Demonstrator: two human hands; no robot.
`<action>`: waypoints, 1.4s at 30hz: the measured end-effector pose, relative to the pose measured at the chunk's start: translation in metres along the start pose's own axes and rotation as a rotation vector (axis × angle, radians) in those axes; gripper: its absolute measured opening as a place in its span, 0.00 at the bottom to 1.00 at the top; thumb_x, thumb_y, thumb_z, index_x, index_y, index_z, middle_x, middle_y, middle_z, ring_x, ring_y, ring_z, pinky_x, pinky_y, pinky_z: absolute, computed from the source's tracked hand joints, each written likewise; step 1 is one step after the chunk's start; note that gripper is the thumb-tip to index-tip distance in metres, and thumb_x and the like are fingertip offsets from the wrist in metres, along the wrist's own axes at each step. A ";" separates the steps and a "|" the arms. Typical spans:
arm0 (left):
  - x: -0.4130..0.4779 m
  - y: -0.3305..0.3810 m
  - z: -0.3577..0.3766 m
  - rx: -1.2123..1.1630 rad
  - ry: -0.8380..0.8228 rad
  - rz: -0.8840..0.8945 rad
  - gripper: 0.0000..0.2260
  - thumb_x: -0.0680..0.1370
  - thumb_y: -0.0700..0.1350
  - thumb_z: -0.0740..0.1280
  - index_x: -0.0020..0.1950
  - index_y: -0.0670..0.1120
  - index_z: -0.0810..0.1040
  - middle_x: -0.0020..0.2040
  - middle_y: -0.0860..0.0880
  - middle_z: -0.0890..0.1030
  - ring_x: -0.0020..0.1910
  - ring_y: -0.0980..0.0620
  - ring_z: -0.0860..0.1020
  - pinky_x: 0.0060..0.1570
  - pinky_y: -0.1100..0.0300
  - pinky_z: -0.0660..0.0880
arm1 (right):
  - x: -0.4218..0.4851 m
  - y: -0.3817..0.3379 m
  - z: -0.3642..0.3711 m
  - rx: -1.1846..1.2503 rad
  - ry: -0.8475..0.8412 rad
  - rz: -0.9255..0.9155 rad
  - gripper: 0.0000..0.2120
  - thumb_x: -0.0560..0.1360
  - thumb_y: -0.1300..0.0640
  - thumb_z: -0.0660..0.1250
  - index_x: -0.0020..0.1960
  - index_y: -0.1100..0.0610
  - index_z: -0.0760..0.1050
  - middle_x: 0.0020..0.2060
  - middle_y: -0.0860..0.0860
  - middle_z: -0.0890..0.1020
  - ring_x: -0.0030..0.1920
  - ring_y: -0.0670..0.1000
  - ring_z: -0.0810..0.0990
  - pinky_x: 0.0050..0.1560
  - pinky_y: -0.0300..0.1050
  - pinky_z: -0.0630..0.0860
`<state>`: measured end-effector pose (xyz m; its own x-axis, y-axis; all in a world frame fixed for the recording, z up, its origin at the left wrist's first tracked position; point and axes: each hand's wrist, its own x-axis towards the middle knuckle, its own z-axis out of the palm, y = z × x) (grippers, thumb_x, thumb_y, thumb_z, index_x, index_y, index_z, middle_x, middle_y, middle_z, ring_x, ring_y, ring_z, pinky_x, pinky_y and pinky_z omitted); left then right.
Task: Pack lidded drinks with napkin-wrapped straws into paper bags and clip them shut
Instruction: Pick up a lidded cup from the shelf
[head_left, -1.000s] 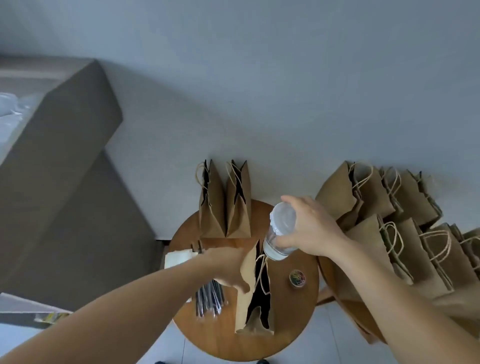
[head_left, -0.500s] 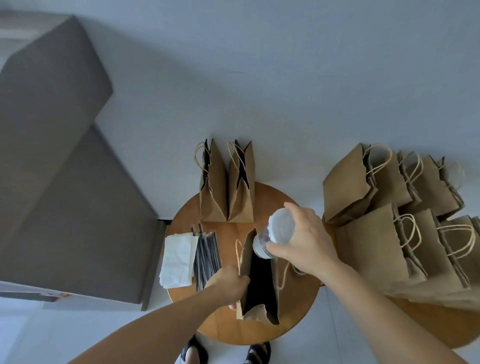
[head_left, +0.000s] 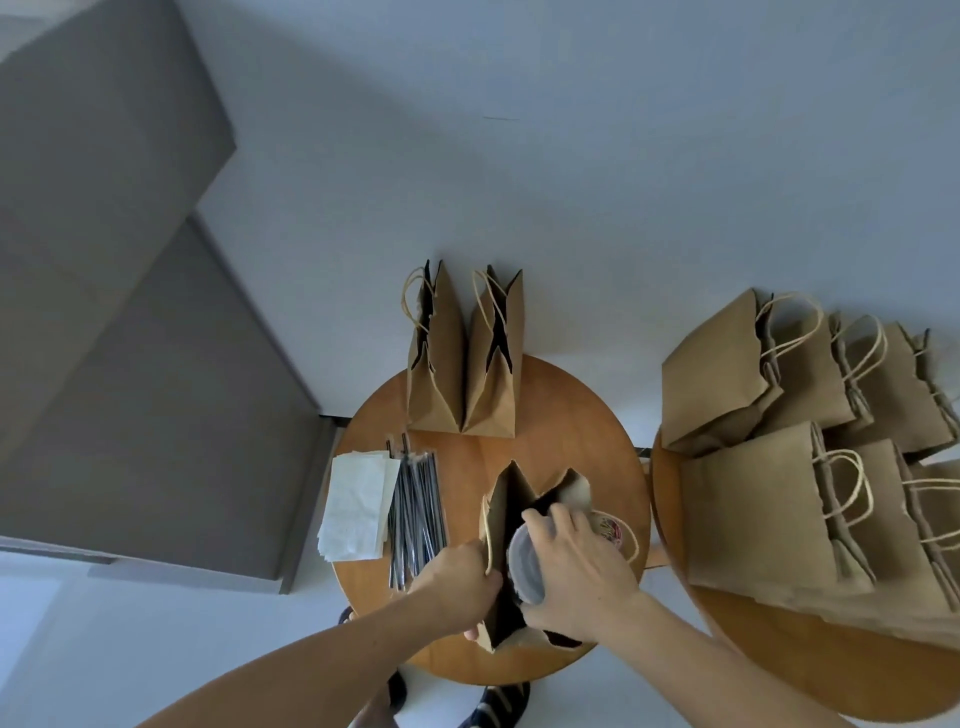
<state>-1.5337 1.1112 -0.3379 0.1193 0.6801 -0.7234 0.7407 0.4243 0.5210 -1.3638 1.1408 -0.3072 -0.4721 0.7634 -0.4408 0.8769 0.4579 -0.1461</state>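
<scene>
We see a clear plastic cup (head_left: 522, 564) with a translucent lid, tilted, partway into the mouth of an open brown paper bag (head_left: 498, 519) that stands nearest us. Just left lie black straws (head_left: 415, 514) beside a stack of white napkins (head_left: 358, 506); two more open bags (head_left: 441, 384) stand behind.

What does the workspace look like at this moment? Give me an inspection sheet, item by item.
Surface: round wooden table; second table to its right.
Job's things: open bag; lidded cup at its mouth; napkins; straws; two standing bags behind.
Clutter: many bags on second table; small tub, partly hidden.
Hands: left hand grips the open bag's edge; right hand holds the cup.
Cables: nothing seen.
Surroundings: grey cabinet, pale wall.
</scene>
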 end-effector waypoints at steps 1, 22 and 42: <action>-0.001 -0.001 0.001 -0.011 0.007 0.001 0.09 0.81 0.47 0.55 0.49 0.45 0.72 0.36 0.43 0.84 0.32 0.52 0.84 0.49 0.46 0.82 | 0.006 -0.002 0.007 -0.022 -0.031 0.043 0.45 0.65 0.38 0.70 0.73 0.52 0.52 0.65 0.55 0.65 0.63 0.57 0.68 0.53 0.47 0.75; 0.007 -0.012 0.012 0.138 0.109 0.022 0.12 0.81 0.50 0.57 0.62 0.46 0.70 0.51 0.44 0.80 0.47 0.44 0.82 0.50 0.52 0.80 | 0.089 -0.011 0.104 -0.025 -0.198 0.263 0.25 0.81 0.55 0.54 0.76 0.57 0.54 0.71 0.59 0.63 0.69 0.60 0.65 0.63 0.52 0.71; 0.000 -0.035 -0.040 0.077 -0.163 0.130 0.29 0.75 0.46 0.70 0.75 0.52 0.65 0.70 0.53 0.72 0.59 0.52 0.75 0.58 0.59 0.75 | 0.026 -0.024 -0.105 0.595 0.393 0.091 0.03 0.80 0.52 0.62 0.50 0.47 0.75 0.39 0.39 0.77 0.38 0.41 0.76 0.34 0.29 0.66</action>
<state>-1.5860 1.1208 -0.3379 0.3177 0.6182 -0.7190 0.7595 0.2881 0.5833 -1.4069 1.1978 -0.2218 -0.2942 0.9456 -0.1391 0.7620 0.1442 -0.6314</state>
